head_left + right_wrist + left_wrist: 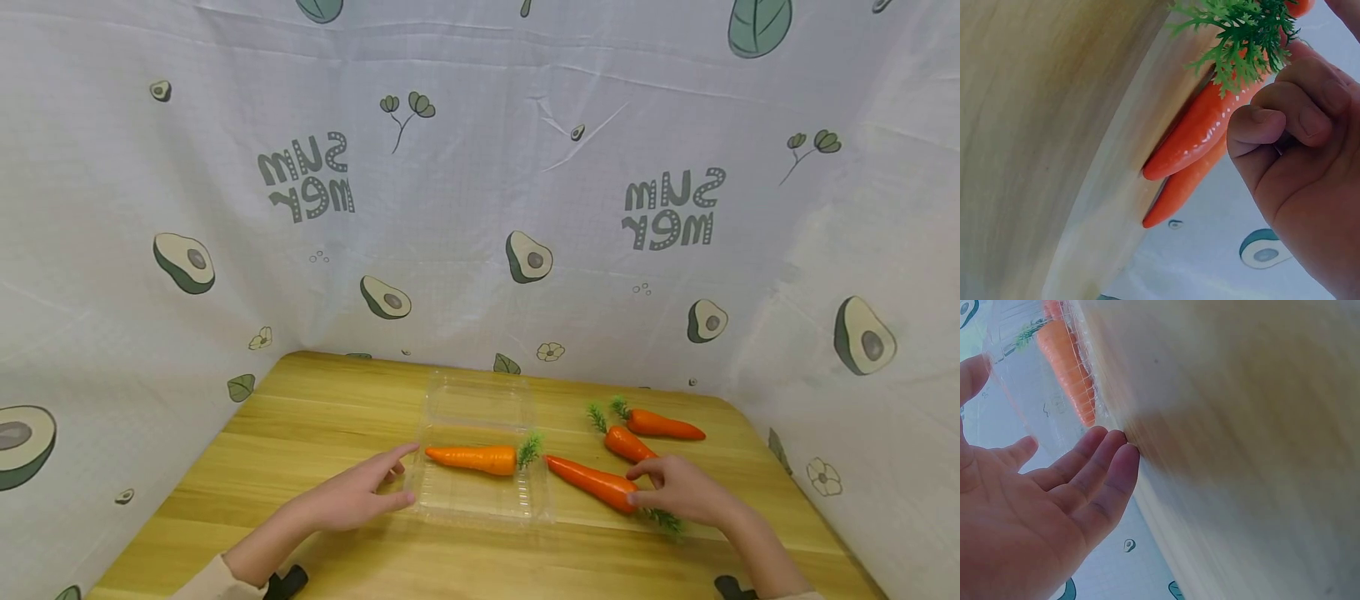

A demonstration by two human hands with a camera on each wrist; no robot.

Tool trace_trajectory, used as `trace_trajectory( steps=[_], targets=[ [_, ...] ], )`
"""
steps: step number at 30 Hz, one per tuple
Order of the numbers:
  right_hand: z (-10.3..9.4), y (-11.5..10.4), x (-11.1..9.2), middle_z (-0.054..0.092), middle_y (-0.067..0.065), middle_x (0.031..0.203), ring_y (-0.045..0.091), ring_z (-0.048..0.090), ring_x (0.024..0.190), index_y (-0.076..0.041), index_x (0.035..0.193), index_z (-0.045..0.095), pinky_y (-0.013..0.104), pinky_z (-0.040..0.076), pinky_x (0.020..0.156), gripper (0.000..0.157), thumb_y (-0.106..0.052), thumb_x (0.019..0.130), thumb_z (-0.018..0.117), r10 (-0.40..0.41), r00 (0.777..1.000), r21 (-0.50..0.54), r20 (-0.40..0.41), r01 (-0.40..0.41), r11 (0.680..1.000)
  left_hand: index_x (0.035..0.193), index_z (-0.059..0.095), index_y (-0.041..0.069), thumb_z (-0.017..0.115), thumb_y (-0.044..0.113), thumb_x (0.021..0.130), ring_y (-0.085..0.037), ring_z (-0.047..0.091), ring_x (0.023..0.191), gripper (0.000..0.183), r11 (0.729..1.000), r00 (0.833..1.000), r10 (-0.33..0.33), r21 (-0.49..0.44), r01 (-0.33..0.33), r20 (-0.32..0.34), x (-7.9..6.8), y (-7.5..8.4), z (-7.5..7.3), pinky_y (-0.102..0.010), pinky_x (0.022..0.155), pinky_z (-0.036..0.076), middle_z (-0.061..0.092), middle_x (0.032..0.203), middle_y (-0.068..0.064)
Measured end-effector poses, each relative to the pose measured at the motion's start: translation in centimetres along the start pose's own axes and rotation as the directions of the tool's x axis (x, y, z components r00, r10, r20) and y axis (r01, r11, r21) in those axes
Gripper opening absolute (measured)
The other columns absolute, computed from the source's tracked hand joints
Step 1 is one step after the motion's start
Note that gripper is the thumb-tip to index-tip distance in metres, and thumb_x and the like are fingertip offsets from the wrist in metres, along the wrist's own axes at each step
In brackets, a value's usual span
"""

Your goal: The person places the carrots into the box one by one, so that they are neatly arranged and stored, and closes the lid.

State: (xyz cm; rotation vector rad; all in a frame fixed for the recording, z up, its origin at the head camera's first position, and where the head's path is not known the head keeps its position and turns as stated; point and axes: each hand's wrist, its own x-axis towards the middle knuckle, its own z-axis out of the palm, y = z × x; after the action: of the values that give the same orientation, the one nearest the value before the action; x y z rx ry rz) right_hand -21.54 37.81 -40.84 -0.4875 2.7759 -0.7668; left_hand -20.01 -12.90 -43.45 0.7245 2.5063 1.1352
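Backdrop: pale cloth [465, 192] all around, avocados and leaves on it, "summer" reading backwards!
Table: light wood [315, 433], striped grain, carrying the lot.
Clear plastic clamshell box [480, 507]: mid-table, lid thrown back on the far side.
Left hand [352, 494]: here at the box's left edge, fingers and thumb spread well apart, gripping nothing; whether the fingertips touch plastic, I cannot tell.
Right hand [686, 490]: over on the right, thumb and index finger clamped on a carrot near its leafy end, other fingers curled in.
Pinched carrot [592, 481]: right of the box, its tip just beside that rim, greens toward the person.
Boxed carrot [480, 459]: lying crosswise inside, tip left, greens at the right rim.
2 back carrots [663, 423]: side by side beyond the right hand, leafy ends leftward, the nearer 1 partly hidden.
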Motion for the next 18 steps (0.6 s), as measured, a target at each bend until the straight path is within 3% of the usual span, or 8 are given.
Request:
trace_trajectory(
  steps=[18],
  targets=[
    [0.30,0.72,-0.14,0.035,-0.006,0.062,0.005,0.029,0.053,0.002,0.120,0.070,0.024,0.026,0.051,0.047,-0.033,0.090,0.077,-0.028,1.000,0.068,0.013,0.027,0.997,0.161,0.025,0.020,0.057,0.047,0.101,-0.029,0.049,0.133,0.073,1.000,1.000,0.013,0.006,-0.013,-0.007,0.07,0.05,-0.01,-0.056,0.105,0.043,0.049,0.146,-0.010]
  ],
)
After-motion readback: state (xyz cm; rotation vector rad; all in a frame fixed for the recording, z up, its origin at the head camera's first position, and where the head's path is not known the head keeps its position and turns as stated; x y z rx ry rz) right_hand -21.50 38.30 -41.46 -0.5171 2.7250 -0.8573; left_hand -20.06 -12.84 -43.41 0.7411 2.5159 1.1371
